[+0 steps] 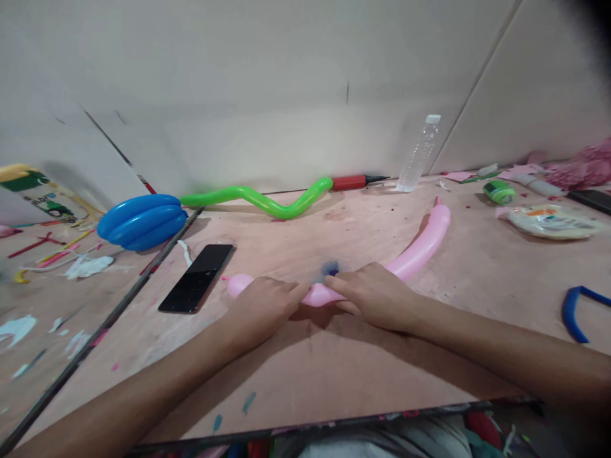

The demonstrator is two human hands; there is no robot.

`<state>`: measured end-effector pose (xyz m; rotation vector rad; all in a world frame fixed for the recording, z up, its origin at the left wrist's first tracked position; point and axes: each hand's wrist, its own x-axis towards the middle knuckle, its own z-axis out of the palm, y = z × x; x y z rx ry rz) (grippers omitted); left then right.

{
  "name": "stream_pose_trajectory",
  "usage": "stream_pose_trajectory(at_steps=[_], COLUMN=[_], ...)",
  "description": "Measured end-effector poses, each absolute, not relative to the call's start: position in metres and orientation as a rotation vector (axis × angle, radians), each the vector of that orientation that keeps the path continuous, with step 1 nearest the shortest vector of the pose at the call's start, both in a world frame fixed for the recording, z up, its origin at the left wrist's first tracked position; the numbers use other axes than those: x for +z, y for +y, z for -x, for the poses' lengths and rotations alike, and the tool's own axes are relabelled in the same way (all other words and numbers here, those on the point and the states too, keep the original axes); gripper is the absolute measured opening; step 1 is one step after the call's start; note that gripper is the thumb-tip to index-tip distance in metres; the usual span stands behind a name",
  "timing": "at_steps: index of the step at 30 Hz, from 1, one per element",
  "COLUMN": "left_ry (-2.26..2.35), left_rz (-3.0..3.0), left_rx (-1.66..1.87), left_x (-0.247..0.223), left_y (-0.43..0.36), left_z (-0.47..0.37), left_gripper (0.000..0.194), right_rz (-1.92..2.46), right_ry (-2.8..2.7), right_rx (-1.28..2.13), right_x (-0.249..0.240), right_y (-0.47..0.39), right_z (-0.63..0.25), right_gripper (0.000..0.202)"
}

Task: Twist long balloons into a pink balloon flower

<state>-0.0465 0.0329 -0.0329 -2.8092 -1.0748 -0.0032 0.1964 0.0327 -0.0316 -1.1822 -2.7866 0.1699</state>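
Note:
A long pink balloon [422,248] lies across the table under both of my hands, curving up to its tip at the right. My left hand [267,302] is closed round it near its knotted left end. Gripping the middle stretch is my right hand [375,296], its fingers wrapped over the top. A short bulge of pink shows between the two hands. Behind them stand a bundle of blue balloon loops [143,221] and a wavy green balloon [267,202] joined end to end. The undersides of my fingers are hidden.
A black phone [196,278] lies left of my hands. Along the wall are a red hand pump [349,182] and a clear bottle [420,156]. At right sit a green tape roll [499,191], a plastic packet [548,222] and a blue strip [575,312]. Scraps litter the left table.

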Motion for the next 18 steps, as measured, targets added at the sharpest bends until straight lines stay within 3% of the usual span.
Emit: stream_pose_trajectory(at_steps=[5,18], left_ry=[-1.040,-1.139], left_rz=[2.838,2.861], left_rx=[-0.035,-0.056], left_x=[-0.034,-0.033], left_y=[0.032,0.033], left_z=[0.047,0.044], left_gripper=[0.007,0.009], right_rz=[1.175,1.121], right_ry=[-2.841,-2.779], right_rx=[0.150,0.243], right_x=[-0.026,-0.034], right_y=[0.029,0.032], right_z=[-0.195,-0.192], right_gripper=[0.014,0.027])
